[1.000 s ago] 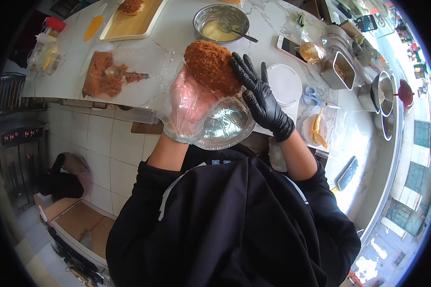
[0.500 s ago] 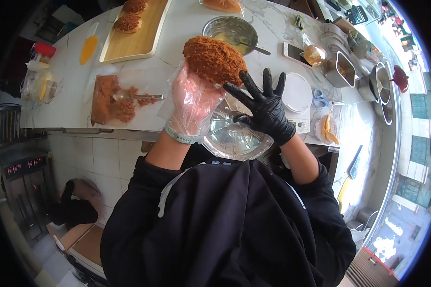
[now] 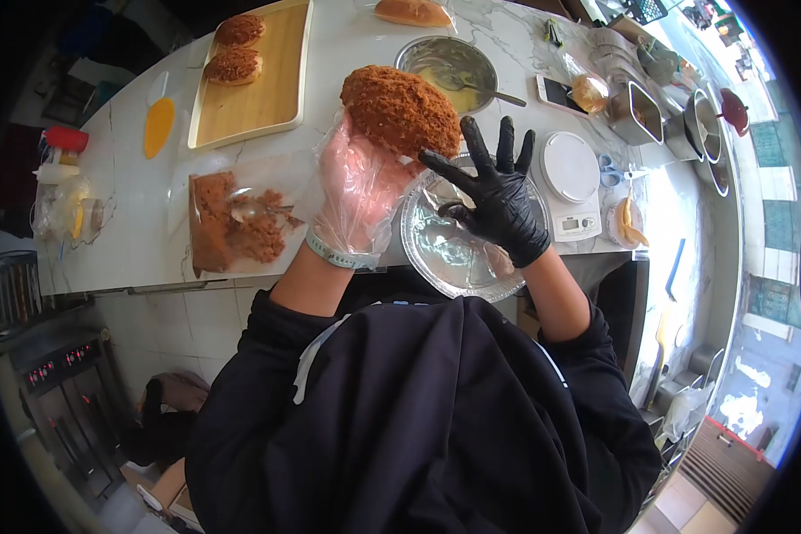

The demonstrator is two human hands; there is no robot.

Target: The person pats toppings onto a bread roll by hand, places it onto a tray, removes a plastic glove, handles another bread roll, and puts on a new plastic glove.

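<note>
A bun coated in reddish-brown floss (image 3: 401,109) rests on my left hand (image 3: 358,191), which wears a clear plastic glove and supports it from below. My right hand (image 3: 497,196), in a black glove, has its fingers spread, the index fingertip at the bun's lower right edge. Beneath my right hand lies a round foil tray (image 3: 445,254). Left of my left hand, an open bag of floss (image 3: 212,227) has a spoon (image 3: 245,214) in it. Behind the bun stands a metal bowl (image 3: 414,60) with pale cream and a spoon.
Two coated buns (image 3: 233,67) sit on a wooden-looking tray (image 3: 280,89) at the back left. An orange spatula (image 3: 158,127) lies beside it. To the right are a scale (image 3: 571,173), scissors (image 3: 610,173), a phone (image 3: 556,94) and metal containers (image 3: 635,114).
The view has shifted, bringing more of the tray and scale into sight. My right hand has come off the bun's side and spread its fingers; the bun stays on my left hand.
</note>
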